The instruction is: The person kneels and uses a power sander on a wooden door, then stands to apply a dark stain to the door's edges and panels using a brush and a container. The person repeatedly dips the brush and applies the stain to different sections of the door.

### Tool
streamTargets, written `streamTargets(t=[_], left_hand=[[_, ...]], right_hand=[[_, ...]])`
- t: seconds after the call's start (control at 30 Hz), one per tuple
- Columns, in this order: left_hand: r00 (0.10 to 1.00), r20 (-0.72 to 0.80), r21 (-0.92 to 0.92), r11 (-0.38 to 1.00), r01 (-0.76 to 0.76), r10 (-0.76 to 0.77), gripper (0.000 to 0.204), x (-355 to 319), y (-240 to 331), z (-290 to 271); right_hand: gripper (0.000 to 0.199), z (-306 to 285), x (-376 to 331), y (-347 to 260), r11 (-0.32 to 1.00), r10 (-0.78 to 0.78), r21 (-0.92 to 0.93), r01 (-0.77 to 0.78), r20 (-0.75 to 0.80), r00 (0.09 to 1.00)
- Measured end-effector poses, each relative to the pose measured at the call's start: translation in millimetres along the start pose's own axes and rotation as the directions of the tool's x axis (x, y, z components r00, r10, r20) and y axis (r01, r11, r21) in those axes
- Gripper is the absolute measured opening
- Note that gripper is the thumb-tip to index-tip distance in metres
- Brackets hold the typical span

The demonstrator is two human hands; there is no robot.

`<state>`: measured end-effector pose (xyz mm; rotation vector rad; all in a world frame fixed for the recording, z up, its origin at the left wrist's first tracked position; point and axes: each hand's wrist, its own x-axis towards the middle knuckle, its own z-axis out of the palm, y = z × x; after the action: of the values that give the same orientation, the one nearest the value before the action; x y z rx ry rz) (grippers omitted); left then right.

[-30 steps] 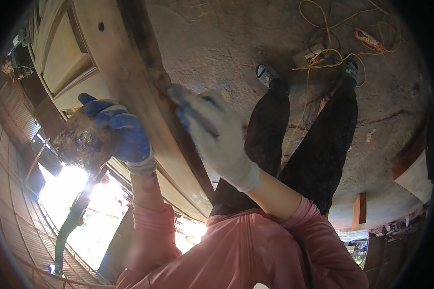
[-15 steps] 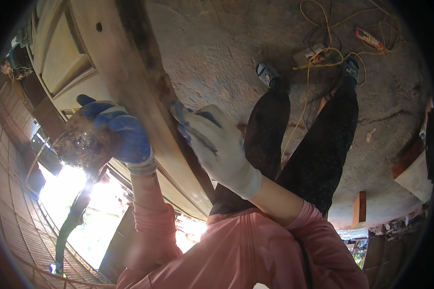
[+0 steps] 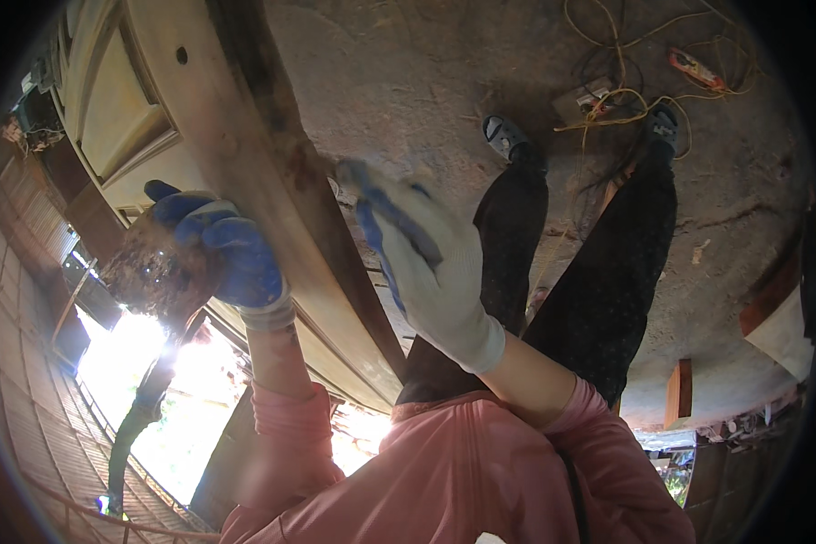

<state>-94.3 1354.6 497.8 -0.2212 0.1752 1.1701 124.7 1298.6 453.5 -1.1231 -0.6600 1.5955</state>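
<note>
Presently, the following is recorded.

Left hand: the left hand (image 3: 222, 254), in a white glove with blue-coated fingers, is closed around a brown, stained lump of material (image 3: 154, 272), probably a rag or pad; its exact kind cannot be told.

Right hand: the right hand (image 3: 426, 263), in a matching glove, is laid against the dark edge of the wooden door (image 3: 245, 154). Its fingers are held together and slightly curled; a thin grey item is seen under the fingertips, but whether it is gripped cannot be told.

Work piece: the door is seen as a long, pale wooden panel running from the upper left toward the lower middle, between the two hands. A recessed panel (image 3: 122, 100) is seen in its face, and a small round hole (image 3: 182, 55) near its upper end.

Stained lump: it is held to the left of the door, just beside its pale face.

Clothing: a pink sleeve (image 3: 281, 426) and dark trousers (image 3: 607, 272) are seen.

Floor: the concrete floor (image 3: 408, 72) carries a yellow cable (image 3: 607, 27) beside an orange tool (image 3: 695, 69).
</note>
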Motion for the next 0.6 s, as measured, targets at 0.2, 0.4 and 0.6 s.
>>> streamTargets(t=[0.2, 0.4, 0.6], left_hand=[[0.999, 0.029, 0.013, 1.000, -0.017, 0.017, 0.038, -1.1, 0.4, -1.8], [0.998, 0.040, 0.011, 0.999, 0.046, -0.046, 0.040, -3.1, 9.2, -4.6], [0.998, 0.041, -0.011, 0.998, 0.054, -0.053, 0.043, -3.0, 9.6, -5.3]], right_hand=[[0.041, 1.1, 4.8, -0.9, 0.997, -0.056, -0.047, 0.059, 0.046, 0.997], [0.040, 0.2, 7.7, 1.4, 0.991, -0.097, -0.091, 0.094, -0.030, 0.995], [0.041, -3.3, 9.6, 2.7, 0.999, -0.048, -0.023, 0.049, 0.017, 0.999]])
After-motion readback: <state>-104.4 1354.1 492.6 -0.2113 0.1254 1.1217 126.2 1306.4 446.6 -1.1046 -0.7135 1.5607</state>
